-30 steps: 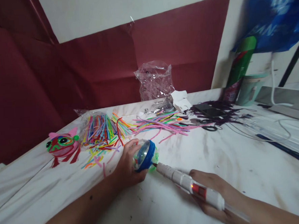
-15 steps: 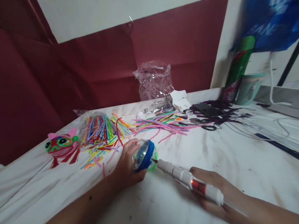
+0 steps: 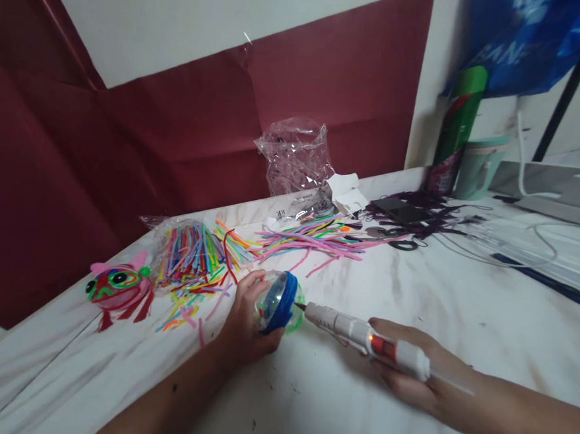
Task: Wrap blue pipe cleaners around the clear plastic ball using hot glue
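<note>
A clear round ball (image 3: 270, 301) with a blue band round its middle and green on its right side is held by my left hand (image 3: 250, 321), fingers on its left and thumb below. My right hand (image 3: 409, 360) is wrapped round a white glue gun (image 3: 351, 331) with a red section and a small orange light. The gun's dark tip points at the ball's right side, by the blue band; whether it touches is too small to tell. A clear stick extends from the gun's rear.
A pink and red frog-like craft (image 3: 120, 286) sits at the left. Colourful pipe cleaners (image 3: 194, 252) lie bagged and loose behind the ball. Scissors (image 3: 403, 243), a dark phone (image 3: 401, 210) and a green cup (image 3: 481, 169) stand or lie farther right on the marbled table (image 3: 330, 398).
The view has shifted slightly. My hands keep their hold on the ball and the glue gun, whose tip stays near the blue band.
</note>
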`<state>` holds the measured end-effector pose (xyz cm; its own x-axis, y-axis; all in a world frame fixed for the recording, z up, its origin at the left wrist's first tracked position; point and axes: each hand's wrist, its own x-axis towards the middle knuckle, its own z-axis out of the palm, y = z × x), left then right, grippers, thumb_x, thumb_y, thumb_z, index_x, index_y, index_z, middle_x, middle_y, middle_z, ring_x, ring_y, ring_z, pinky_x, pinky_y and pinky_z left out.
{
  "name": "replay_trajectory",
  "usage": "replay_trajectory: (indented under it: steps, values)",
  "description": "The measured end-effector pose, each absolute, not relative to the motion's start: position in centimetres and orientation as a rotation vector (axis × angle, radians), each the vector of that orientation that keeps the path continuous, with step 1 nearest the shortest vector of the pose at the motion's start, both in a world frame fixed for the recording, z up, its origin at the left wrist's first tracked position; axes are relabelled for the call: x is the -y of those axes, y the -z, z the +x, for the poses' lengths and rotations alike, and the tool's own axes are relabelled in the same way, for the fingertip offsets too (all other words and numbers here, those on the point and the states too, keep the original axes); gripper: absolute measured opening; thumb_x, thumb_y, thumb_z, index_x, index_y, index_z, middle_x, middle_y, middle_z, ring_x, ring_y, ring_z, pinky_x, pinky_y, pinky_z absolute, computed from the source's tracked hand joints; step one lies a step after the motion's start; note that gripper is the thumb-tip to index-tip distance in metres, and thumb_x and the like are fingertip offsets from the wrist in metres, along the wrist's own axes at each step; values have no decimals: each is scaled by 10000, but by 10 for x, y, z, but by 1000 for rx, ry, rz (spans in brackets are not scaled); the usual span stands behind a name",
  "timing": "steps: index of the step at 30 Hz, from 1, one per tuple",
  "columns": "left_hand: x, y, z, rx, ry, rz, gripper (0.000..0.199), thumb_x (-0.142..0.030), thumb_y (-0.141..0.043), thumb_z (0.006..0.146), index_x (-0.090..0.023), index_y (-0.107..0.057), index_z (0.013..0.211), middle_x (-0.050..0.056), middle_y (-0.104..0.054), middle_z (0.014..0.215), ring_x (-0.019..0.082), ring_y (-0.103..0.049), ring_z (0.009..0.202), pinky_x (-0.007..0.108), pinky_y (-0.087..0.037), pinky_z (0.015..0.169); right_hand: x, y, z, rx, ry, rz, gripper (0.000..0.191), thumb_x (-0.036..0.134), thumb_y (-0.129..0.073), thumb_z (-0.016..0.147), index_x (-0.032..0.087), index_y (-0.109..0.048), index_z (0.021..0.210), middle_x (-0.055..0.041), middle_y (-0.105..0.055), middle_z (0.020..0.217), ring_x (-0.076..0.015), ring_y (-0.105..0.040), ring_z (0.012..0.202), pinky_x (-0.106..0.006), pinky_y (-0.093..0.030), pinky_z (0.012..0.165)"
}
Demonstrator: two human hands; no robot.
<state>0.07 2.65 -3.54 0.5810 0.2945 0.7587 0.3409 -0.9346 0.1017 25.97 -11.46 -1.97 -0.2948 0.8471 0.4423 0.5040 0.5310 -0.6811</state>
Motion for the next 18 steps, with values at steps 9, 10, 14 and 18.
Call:
replay_trajectory:
  steps: [9,10,14,18]
  values:
    - [-30,33,2,659,1403,-2802,639,-351,-619,718,-243,-322,1274,142,-383,1260,350,-396,1213,553,-367,990,96,24,295,1948,-147,-1543,119,268,-447,814,223,-513,725,-18,-606,651,-173,-587,550,-260,-455,502]
    - [-30,34,1,676,1413,-2818,635,-359,-618,722,-256,-322,1274,136,-382,1264,345,-390,1217,548,-361,999,92,26,304,1987,-41,-1636,97,239,-454,791,214,-540,754,-40,-633,699,-195,-614,596,-279,-465,530]
    - [-32,36,-1,706,1455,-2840,629,-363,-617,727,-264,-325,1275,130,-388,1257,323,-377,1222,551,-335,1016,77,42,339,2117,316,-1899,156,136,-503,698,164,-598,819,-109,-666,798,-273,-656,721,-339,-483,591]
    - [-34,36,-2,747,1501,-2856,626,-392,-620,720,-230,-346,1259,129,-411,1228,314,-391,1208,542,-327,1014,76,45,361,2184,397,-1917,92,159,-528,735,176,-609,773,-119,-665,772,-296,-647,737,-362,-485,567]
